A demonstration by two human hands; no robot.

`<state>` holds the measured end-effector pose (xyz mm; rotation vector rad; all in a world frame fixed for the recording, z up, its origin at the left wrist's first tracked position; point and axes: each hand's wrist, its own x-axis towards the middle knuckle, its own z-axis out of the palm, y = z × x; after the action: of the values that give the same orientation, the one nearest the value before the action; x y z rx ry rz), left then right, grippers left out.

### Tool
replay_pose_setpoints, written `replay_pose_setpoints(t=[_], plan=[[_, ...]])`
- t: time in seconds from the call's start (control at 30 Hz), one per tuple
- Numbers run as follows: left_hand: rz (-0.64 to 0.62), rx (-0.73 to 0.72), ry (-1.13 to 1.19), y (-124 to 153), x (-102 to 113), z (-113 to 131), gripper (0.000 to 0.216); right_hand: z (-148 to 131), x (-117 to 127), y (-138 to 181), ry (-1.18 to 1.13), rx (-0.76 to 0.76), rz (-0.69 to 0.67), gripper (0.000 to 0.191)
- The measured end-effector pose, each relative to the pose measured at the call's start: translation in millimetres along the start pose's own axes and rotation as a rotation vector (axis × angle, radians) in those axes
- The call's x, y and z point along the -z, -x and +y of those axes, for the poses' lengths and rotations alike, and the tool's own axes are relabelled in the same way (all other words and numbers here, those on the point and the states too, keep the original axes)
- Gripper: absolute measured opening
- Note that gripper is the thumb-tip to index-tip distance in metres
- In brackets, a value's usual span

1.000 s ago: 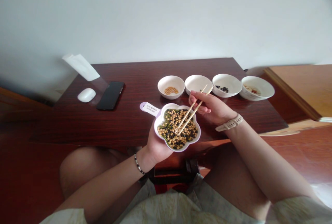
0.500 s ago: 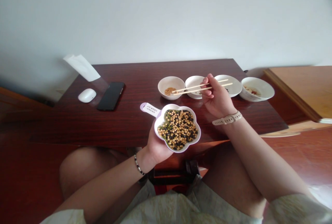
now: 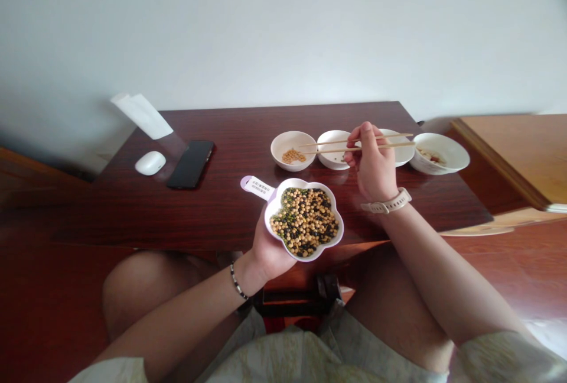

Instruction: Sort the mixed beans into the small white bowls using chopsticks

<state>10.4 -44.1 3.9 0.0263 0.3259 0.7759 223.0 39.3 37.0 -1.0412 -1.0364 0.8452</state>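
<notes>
My left hand point(image 3: 273, 248) is closed around a white flower-shaped bowl point(image 3: 339, 226) with a labelled handle, held in front of the table edge. Mixed beans point(image 3: 305, 220), yellow, black and green, fill it. A pair of chopsticks point(image 3: 334, 148) is gripped in my right hand point(image 3: 373, 161), above the row of bowls. Their tips point left, at the right side of a white bowl point(image 3: 277, 146) with yellow beans point(image 3: 293, 156) at its bottom. I see nothing between the tips. Behind the chopsticks stands a second white bowl point(image 3: 330, 136) with a few small bits in it.
A white dish point(image 3: 401, 155), partly covered by my right hand, and another white bowl point(image 3: 460, 158) with reddish contents continue the row. On the table's left are a black phone point(image 3: 191, 164), a white rounded case point(image 3: 150, 163) and a white tissue packet point(image 3: 144, 116).
My right hand has turned and shifted slightly right, and the chopstick tips have moved right and up a little, spreading further apart. My left hand and its bowl stay nearly still.
</notes>
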Motion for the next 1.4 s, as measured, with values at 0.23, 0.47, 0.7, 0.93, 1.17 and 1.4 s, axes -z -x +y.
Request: replay_pose_setpoints(t=[0.23, 0.47, 0.7, 0.93, 1.17, 1.4], plan=[[-0.005, 0.003, -0.004, 0, 0, 1, 0.057, -1, 4, 0, -0.001, 0.008, -0.004, 0.042], [-0.012, -0.009, -0.016, 0, 3, 1, 0.059, -4, 14, 0, -0.051, -0.005, 0.022, 0.041], [-0.014, -0.038, -0.042, 1, 3, 0, 0.059, 0, 25, -5, -0.112, -0.025, 0.034, 0.05], [-0.006, -0.014, -0.041, 0, 3, 2, 0.066, -3, 32, -3, -0.194, -0.166, -0.081, 0.046], [-0.059, 0.0, -0.034, 0, 3, 2, 0.059, -8, 28, 7, -0.097, -0.194, -0.212, 0.044], [-0.072, 0.016, -0.023, -1, 4, 2, 0.056, -16, 21, 13, 0.081, -0.131, -0.276, 0.045]])
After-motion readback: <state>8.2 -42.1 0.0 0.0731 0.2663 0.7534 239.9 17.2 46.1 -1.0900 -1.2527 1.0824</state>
